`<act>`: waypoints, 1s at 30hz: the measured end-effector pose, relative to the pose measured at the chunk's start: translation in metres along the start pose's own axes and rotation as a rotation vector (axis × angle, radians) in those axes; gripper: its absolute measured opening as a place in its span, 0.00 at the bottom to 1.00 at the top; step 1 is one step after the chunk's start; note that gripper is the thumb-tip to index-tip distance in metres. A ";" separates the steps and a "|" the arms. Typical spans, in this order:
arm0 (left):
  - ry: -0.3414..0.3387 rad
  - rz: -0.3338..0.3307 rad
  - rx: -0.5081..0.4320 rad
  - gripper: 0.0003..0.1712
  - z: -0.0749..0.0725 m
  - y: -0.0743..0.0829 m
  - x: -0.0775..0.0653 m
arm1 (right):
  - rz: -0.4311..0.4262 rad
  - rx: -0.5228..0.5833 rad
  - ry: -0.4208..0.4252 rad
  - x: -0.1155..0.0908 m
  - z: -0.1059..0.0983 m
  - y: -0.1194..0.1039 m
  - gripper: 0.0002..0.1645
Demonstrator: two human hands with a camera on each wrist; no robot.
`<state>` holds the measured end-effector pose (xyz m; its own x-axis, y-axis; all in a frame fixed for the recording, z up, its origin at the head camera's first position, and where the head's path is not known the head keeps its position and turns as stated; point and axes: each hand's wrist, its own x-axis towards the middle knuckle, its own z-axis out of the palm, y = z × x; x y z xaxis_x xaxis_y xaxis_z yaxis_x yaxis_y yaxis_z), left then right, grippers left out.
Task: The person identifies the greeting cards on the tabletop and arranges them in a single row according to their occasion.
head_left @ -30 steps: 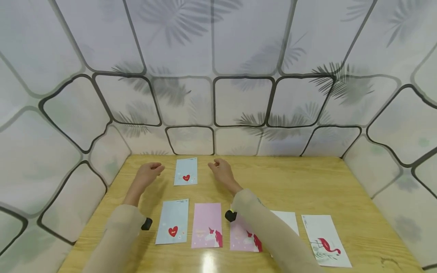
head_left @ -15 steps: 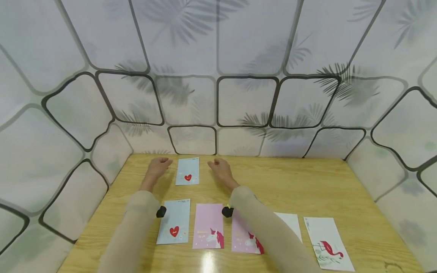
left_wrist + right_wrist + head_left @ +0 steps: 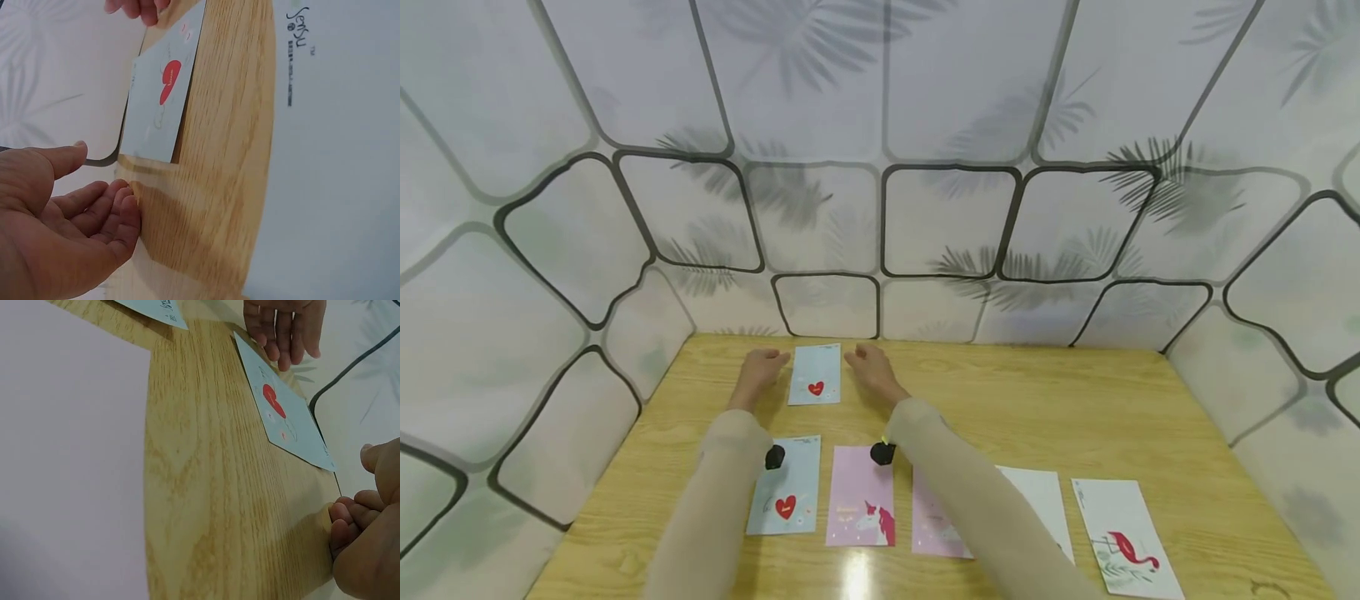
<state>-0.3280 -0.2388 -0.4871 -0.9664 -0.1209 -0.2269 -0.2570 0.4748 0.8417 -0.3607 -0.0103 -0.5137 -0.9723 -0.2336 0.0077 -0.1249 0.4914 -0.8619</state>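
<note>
A light blue card with a red heart (image 3: pixel 815 369) lies at the back of the table, between both hands. Just off its left edge is my left hand (image 3: pixel 760 375), its fingers loosely bent and holding nothing. On the other side my right hand (image 3: pixel 872 372) is close to the right edge, also with nothing in it. The left wrist view has a gap between the left hand (image 3: pixel 81 225) and the heart card (image 3: pixel 147 119). Seen from the right wrist, the right hand (image 3: pixel 365 525) is likewise apart from the card (image 3: pixel 297 425).
In a front row lie another blue heart card (image 3: pixel 802 479), a pink unicorn card (image 3: pixel 853 479), a second pink card (image 3: pixel 934 529), a white card (image 3: pixel 1041 496) and a flamingo card (image 3: pixel 1116 517). My right sleeve partly covers two of them. Patterned fabric (image 3: pixel 955 221) walls the wooden table (image 3: pixel 1015 400).
My left hand has moved right, up to the back heart card's left edge. My right hand has come a little left, nearer its right edge. The cards have kept their places on the table.
</note>
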 end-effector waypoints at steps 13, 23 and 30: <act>0.014 -0.051 -0.093 0.32 0.013 0.006 0.011 | -0.069 -0.003 0.004 0.013 0.011 -0.010 0.19; 0.008 -0.076 -0.083 0.31 0.018 0.013 0.013 | 0.032 0.130 -0.072 0.015 0.019 -0.017 0.08; -0.006 -0.088 -0.121 0.30 0.018 0.015 0.009 | 0.149 0.330 0.091 0.014 0.024 -0.016 0.26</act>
<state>-0.3405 -0.2174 -0.4853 -0.9400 -0.1520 -0.3053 -0.3402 0.3543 0.8710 -0.3680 -0.0421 -0.5122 -0.9905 -0.0969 -0.0978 0.0753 0.2136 -0.9740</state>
